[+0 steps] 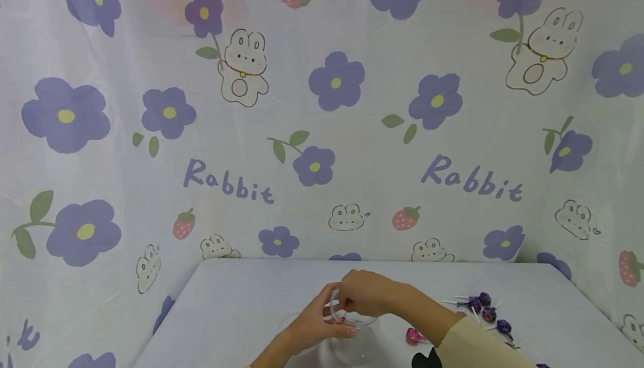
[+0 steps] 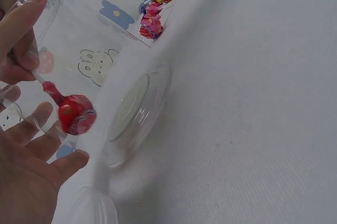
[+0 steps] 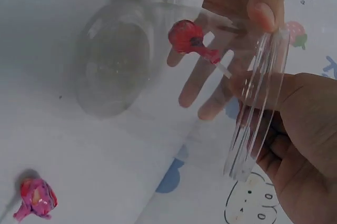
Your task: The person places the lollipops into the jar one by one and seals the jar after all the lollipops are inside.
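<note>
A clear, wide-mouthed jar point(image 3: 113, 113) stands on the table, its round base point(image 2: 139, 113) toward the table and its rim point(image 1: 374, 321) up by both hands. My left hand point(image 1: 309, 323) holds the jar near the rim, thumb on the near side and fingers spread along the wall. At the jar's mouth, my right hand point(image 1: 369, 294) reaches in and pinches the white stick of a red-wrapped lollipop point(image 2: 77, 114). The candy end point(image 3: 185, 37) hangs inside the jar, above the bottom.
Several purple-wrapped lollipops point(image 1: 489, 315) lie to the right on the white table point(image 1: 241, 295), with a pink one point(image 1: 415, 336) nearer the jar. A clear round piece point(image 2: 95, 208) lies left of the jar. A curtain point(image 1: 372, 150) printed with rabbits and flowers hangs behind.
</note>
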`<state>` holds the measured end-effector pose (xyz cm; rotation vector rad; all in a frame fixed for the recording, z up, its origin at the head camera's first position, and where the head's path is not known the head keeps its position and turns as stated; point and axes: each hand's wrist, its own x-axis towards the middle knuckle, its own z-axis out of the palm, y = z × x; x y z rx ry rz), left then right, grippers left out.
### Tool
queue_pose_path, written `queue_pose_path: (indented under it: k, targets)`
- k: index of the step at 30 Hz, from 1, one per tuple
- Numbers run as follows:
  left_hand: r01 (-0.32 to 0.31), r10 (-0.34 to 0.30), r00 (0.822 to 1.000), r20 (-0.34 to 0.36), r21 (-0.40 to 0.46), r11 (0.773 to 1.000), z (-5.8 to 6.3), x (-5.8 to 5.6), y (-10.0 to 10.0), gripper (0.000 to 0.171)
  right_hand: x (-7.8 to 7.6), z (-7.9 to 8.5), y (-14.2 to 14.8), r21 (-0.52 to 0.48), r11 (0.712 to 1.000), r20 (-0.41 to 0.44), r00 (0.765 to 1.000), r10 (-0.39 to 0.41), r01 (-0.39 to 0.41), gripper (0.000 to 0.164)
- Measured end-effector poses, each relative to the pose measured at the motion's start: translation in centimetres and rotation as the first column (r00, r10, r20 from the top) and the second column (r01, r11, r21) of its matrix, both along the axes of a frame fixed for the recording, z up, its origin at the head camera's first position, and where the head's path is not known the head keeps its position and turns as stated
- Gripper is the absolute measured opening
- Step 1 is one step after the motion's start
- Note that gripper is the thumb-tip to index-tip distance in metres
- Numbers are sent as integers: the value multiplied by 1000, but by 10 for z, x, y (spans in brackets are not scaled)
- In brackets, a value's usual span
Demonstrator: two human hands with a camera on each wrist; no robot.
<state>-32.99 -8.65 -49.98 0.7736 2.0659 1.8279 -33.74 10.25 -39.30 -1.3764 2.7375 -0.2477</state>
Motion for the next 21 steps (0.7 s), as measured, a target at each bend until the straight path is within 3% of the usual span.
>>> queue_pose_path:
  k: [6,14,21]
  targets:
    - [6,-6,1000,0,18,1000,-1,-1,2,84,-2,-11,-10,11,999,-39,998,39,-39,21]
    - [-9,9,1000,7,1,1000,-2,1,2,81,-6,-18,-5,-93,996,106,994,18,-8,20]
    - [-30,30,999,-14,-13,999,1,3,2,76,-10,-11,1,-181,983,203,978,52,-15,16]
